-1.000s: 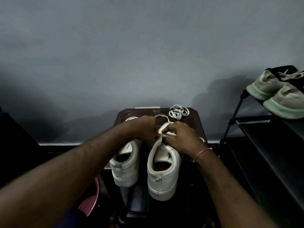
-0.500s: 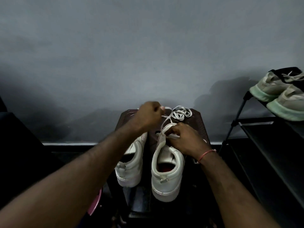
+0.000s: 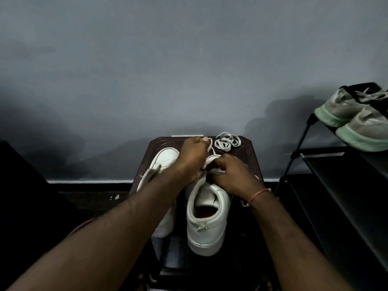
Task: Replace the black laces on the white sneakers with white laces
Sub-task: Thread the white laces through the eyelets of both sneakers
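Two white sneakers stand on a dark brown stool [image 3: 249,156], heels toward me. The right sneaker [image 3: 206,223] has a white lace [image 3: 206,159] running through its front eyelets. My left hand [image 3: 192,156] pinches one end of that lace and holds it taut, up and away over the toe. My right hand [image 3: 233,175] rests on the front of the same sneaker and pinches the flat lace at the eyelets. The left sneaker [image 3: 162,159] lies partly under my left forearm. A coiled white lace [image 3: 225,142] lies at the stool's far right corner. No black lace is visible.
A black shoe rack [image 3: 327,171] stands at the right, carrying a pair of grey sneakers with green soles [image 3: 357,120]. A grey wall rises just behind the stool. A pink object [image 3: 84,224] shows faintly under my left forearm. The floor around is dark.
My left hand has drawn the lace end up and away from the sneaker's eyelets toward the stool's far edge. My right hand has stayed on the sneaker's front.
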A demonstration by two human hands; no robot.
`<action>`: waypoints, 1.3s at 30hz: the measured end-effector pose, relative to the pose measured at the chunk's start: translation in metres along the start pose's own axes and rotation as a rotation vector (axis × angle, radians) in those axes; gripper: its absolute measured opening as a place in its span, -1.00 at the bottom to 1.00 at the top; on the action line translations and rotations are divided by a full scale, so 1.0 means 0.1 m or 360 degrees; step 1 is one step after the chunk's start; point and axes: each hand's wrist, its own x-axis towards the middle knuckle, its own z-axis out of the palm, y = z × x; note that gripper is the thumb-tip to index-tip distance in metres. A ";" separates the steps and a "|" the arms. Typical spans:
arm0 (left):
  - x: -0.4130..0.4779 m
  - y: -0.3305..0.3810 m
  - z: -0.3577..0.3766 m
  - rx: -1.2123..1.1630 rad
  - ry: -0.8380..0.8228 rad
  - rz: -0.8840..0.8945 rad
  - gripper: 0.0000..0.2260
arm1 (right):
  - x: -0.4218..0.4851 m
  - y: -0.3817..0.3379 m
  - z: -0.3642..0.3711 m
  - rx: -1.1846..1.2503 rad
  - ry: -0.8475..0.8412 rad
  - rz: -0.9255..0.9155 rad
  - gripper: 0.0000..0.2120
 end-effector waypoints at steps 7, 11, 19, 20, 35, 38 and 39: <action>0.13 0.61 -0.13 0.1212 0.0090 0.0585 -0.77 | 0.02 0.02 0.04 0.0103 -0.0007 0.0027 -0.72; 0.29 1.01 -0.21 0.1109 0.0144 0.0800 -0.78 | 0.00 0.02 0.03 0.0190 -0.0043 -0.0065 -0.79; 0.06 0.37 -0.49 0.1513 -0.0020 0.0660 -0.76 | 0.26 0.50 -0.43 0.0748 0.0480 0.0536 -0.79; 0.08 0.38 -0.53 0.1504 -0.0025 0.0596 -0.77 | 0.39 0.50 -0.41 0.0625 0.0452 0.0551 -0.78; -0.06 0.27 -0.67 0.1317 -0.0115 0.0385 -0.67 | 1.24 -0.06 0.12 -0.0766 -0.0250 0.0284 -0.59; -0.07 0.23 -0.61 0.0124 -0.0180 0.0076 -0.67 | 1.23 -0.11 0.11 -0.0723 -0.0198 0.0226 -0.67; -0.07 0.22 -0.59 -0.0261 -0.0196 -0.0068 -0.70 | 1.22 -0.12 0.07 -0.0603 -0.0087 0.0216 -0.74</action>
